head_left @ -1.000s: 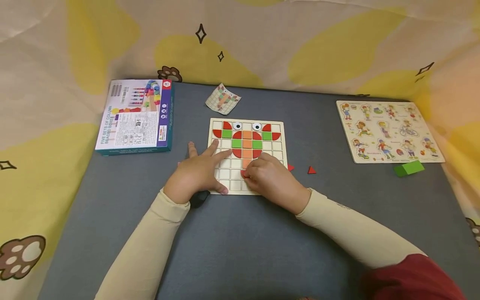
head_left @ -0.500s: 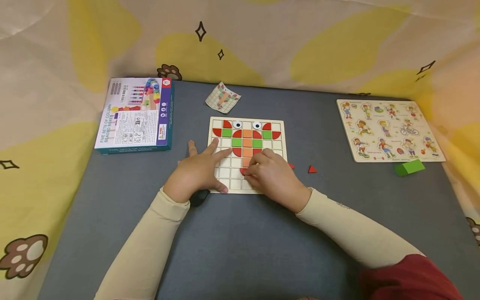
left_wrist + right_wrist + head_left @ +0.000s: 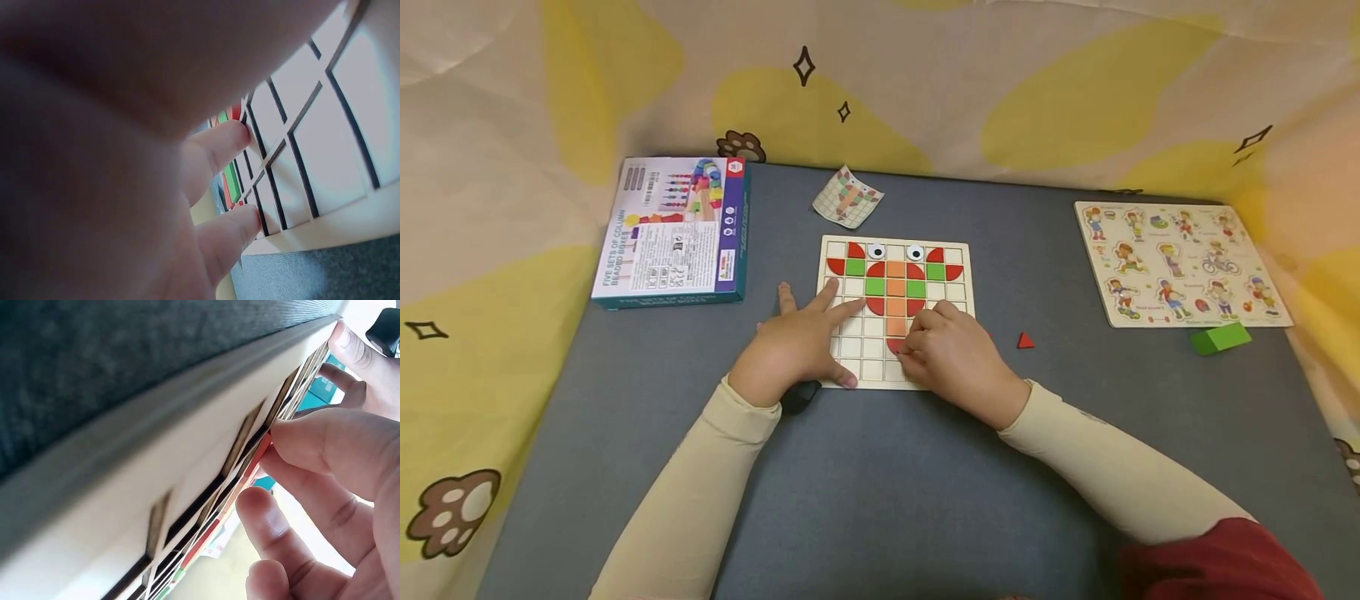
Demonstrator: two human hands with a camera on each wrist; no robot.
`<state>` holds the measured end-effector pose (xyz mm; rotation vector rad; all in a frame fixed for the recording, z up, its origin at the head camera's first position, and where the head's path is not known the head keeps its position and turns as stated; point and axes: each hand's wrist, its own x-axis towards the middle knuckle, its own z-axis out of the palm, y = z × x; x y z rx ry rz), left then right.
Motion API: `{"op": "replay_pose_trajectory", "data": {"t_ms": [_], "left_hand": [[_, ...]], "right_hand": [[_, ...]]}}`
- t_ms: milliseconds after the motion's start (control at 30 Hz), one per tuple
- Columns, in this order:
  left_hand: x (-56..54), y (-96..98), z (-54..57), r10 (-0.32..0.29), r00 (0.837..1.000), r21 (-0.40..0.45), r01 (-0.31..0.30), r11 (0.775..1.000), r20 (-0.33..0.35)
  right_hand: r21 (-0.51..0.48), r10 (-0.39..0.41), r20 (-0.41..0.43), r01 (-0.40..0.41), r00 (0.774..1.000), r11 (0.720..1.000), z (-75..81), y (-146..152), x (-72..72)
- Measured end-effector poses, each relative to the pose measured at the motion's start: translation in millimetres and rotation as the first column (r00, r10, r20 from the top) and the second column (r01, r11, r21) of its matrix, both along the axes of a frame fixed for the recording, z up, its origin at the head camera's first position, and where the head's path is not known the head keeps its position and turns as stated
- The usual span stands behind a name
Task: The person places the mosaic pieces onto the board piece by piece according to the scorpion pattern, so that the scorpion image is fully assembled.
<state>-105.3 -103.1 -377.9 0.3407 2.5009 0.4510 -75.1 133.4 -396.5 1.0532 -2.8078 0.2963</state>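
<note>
A wooden grid board (image 3: pixel 872 369) lies on the table with red, green and orange tiles and two googly eyes set in its cells. My left hand (image 3: pixel 790 346) rests spread over the board's left side, fingertips and thumb on it. My right hand (image 3: pixel 958 354) has thumb and forefinger pinched at a red quarter-circle tile (image 3: pixel 895 345), just below the orange column. In the right wrist view the red tile (image 3: pixel 257 455) shows at the thumb tip, at the level of the grid; the fingers partly hide it. A red triangle tile (image 3: pixel 1026 341) lies right of the board.
Behind the board lies a small pattern card (image 3: pixel 848 198). A boxed bead set (image 3: pixel 670 233) stands at the left. At the right are a picture puzzle board (image 3: pixel 1180 262) and a green block (image 3: pixel 1221 338). Another red piece is mostly hidden beside the right hand.
The red tile has shifted slightly right and lies flatter in the cell below the orange column, my right fingers moving with it. My left hand stays in place.
</note>
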Motion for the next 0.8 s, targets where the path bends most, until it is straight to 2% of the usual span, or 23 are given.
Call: {"op": "replay_pose_trajectory", "data": {"t_ms": [100, 200, 367, 500, 633, 800], "left_hand": [[-0.3, 0.2, -0.2, 0.003, 1.000, 0.001, -0.003, 1.000, -0.001], [-0.2, 0.7, 0.2, 0.007, 1.000, 0.005, -0.007, 1.000, 0.000], [0.0, 1.3, -0.3, 0.009, 1.000, 0.012, -0.009, 1.000, 0.006], [0.3, 1.9, 0.0, 0.010, 1.000, 0.012, -0.010, 1.000, 0.011], [0.6, 1.6, 0.7, 0.014, 1.000, 0.014, -0.014, 1.000, 0.011], [1.2, 1.7, 0.5, 0.015, 1.000, 0.021, -0.015, 1.000, 0.006]], "right_hand": [[0.005, 0.003, 0.014, -0.003, 1.000, 1.000, 2.9, 2, 0.1], [-0.028, -0.018, 0.061, 0.020, 0.998, 0.999, 7.6, 9, -2.2], [-0.101, -0.149, 0.110, 0.160, 0.983, 0.982, 19.1, 45, -8.2], [-0.104, -0.221, 0.120, 0.233, 0.968, 0.967, 20.9, 81, -8.5], [-0.091, -0.199, 0.166, 0.216, 0.966, 0.972, 14.0, 104, -3.6], [-0.077, -0.149, 0.192, 0.167, 0.970, 0.983, 2.7, 111, 2.5]]}}
